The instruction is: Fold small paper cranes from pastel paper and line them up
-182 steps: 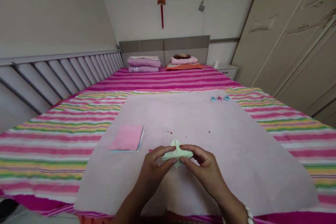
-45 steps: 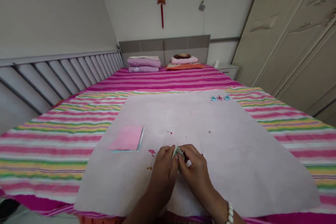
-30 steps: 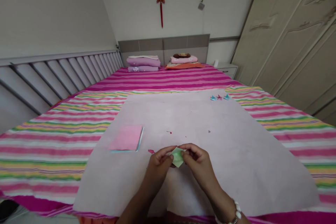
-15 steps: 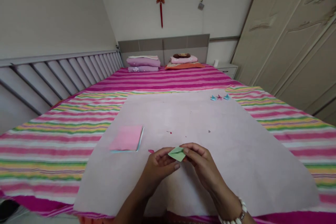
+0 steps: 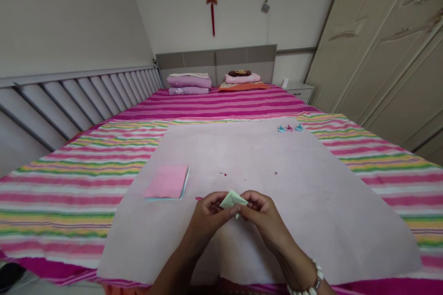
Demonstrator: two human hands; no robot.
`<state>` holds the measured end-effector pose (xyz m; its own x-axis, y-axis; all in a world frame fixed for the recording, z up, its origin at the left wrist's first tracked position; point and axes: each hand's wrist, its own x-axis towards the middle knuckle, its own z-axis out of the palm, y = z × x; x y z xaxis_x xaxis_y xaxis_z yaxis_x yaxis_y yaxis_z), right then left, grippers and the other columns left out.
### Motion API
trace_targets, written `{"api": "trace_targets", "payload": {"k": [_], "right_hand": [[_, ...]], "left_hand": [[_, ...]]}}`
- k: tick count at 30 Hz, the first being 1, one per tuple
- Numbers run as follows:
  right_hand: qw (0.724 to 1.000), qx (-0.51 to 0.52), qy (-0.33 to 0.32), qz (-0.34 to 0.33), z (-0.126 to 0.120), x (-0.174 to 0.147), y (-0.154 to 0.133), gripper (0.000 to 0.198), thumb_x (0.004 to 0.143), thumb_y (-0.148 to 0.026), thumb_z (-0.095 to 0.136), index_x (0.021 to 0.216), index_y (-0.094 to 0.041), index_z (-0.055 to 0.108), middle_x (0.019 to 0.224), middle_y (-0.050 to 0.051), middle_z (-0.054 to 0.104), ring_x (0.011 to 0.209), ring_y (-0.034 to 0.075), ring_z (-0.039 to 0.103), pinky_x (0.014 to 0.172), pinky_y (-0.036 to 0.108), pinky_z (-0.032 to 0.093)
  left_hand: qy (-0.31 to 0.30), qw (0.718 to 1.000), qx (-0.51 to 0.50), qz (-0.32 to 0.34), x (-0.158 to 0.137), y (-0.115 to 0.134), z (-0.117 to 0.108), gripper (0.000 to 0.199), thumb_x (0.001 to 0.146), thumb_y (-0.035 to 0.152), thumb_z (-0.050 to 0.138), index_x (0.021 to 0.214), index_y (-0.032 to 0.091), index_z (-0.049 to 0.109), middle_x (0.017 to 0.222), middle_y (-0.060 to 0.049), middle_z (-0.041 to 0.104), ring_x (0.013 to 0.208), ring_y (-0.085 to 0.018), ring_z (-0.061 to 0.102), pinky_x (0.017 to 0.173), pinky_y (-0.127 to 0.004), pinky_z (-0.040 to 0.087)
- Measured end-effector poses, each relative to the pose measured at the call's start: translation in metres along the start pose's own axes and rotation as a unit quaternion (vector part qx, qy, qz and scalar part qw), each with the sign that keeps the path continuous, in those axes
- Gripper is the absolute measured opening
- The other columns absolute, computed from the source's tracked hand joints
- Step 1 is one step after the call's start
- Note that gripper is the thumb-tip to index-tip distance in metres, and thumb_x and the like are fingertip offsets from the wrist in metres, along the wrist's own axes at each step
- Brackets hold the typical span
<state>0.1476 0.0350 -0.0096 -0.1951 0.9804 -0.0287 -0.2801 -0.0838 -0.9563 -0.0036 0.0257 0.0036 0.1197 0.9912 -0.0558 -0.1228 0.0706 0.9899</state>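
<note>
A small folded piece of light green paper (image 5: pixel 231 198) is held between both hands above the pale sheet (image 5: pixel 311 203). My left hand (image 5: pixel 209 212) grips its left side, the thumb lying across the lower front. From the right, my right hand (image 5: pixel 261 212) pinches its lower right edge, with the thumb close to the left thumb. The paper has a diamond shape with a crease down its face, and its lower part is partly covered by the thumbs. Left of the hands lies a stack of square paper (image 5: pixel 168 181), pink on top with blue beneath.
Two blue folded paper figures (image 5: pixel 281 129) and a pink one (image 5: pixel 289 128) sit at the sheet's far right corner. Small red scraps (image 5: pixel 223 174) lie mid-sheet. Around it spreads a striped bedspread (image 5: pixel 79 179), with a railing (image 5: pixel 86 97) on the left and folded bedding (image 5: pixel 189 84) behind.
The green paper has been turned so its pointed top stands up and a flatter face shows. Both thumbs have come together over its lower edge.
</note>
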Motion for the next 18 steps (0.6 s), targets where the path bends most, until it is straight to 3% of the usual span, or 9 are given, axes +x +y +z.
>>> {"api": "trace_targets", "payload": {"k": [5, 10, 13, 18], "right_hand": [[1.0, -0.004, -0.005, 0.008, 0.004, 0.0, 0.004, 0.027, 0.057, -0.036, 0.082, 0.062, -0.017, 0.063, 0.048, -0.007, 0.049, 0.046, 0.007, 0.038, 0.046, 0.02, 0.028], [0.999, -0.026, -0.041, 0.002, 0.006, 0.003, 0.011, 0.031, 0.058, -0.041, 0.08, 0.056, -0.016, 0.061, 0.05, -0.005, 0.05, 0.049, 0.008, 0.039, 0.048, 0.022, 0.03], [0.998, -0.049, -0.026, 0.002, 0.007, 0.002, 0.014, 0.034, 0.06, -0.042, 0.079, 0.05, -0.016, 0.059, 0.046, -0.006, 0.046, 0.047, 0.008, 0.037, 0.047, 0.022, 0.027], [0.999, -0.045, -0.023, 0.017, 0.008, -0.001, 0.017, 0.027, 0.06, -0.04, 0.078, 0.057, -0.016, 0.067, 0.049, -0.003, 0.054, 0.048, 0.01, 0.043, 0.049, 0.023, 0.032]], "left_hand": [[0.02, 0.997, 0.065, 0.037, 0.006, 0.004, 0.002, 0.016, 0.072, 0.031, 0.068, 0.07, 0.016, 0.072, 0.066, -0.002, 0.065, 0.067, -0.016, 0.056, 0.065, -0.026, 0.042], [0.017, 1.0, -0.018, 0.009, 0.006, -0.001, 0.007, 0.018, 0.072, 0.033, 0.07, 0.064, 0.016, 0.067, 0.06, 0.001, 0.061, 0.063, -0.013, 0.052, 0.063, -0.024, 0.039], [0.017, 0.998, -0.053, -0.003, 0.005, -0.005, 0.008, 0.021, 0.073, 0.034, 0.069, 0.063, 0.016, 0.063, 0.058, 0.003, 0.056, 0.061, -0.012, 0.049, 0.061, -0.023, 0.038], [0.038, 0.996, -0.078, -0.016, 0.004, -0.006, 0.009, 0.03, 0.078, 0.041, 0.062, 0.062, 0.017, 0.058, 0.054, 0.005, 0.049, 0.054, -0.01, 0.043, 0.055, -0.022, 0.035]]}}
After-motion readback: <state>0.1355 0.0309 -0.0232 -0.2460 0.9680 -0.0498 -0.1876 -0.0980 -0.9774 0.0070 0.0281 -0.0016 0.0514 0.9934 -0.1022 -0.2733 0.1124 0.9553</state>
